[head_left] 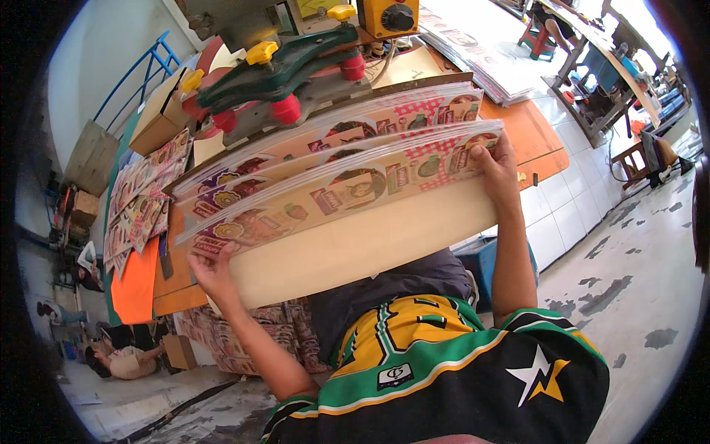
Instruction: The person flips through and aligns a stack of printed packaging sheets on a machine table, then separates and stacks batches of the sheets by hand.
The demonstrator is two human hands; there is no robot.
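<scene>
A long stack of glossy printed sheets [355, 189], with food pictures and red checks, stands tilted across the worktable in front of me. My left hand [214, 277] grips its lower left corner, thumb on the near face. At the opposite end, my right hand [499, 166] pinches the upper right corner, thumb in front and fingers mostly hidden behind. Further similar printed sheets [292, 152] lie just behind this stack. Below its near edge spreads a plain cream board [362, 244], partly covered by the sheets.
Beyond the sheets sits a dark green machine bar [285, 74] with yellow knobs and red rollers. A yellow control box [388, 16] stands behind. Loose printed pieces [140, 200] are heaped at left, near an orange sheet [137, 285]. A blue bin [481, 266] is beside my right forearm.
</scene>
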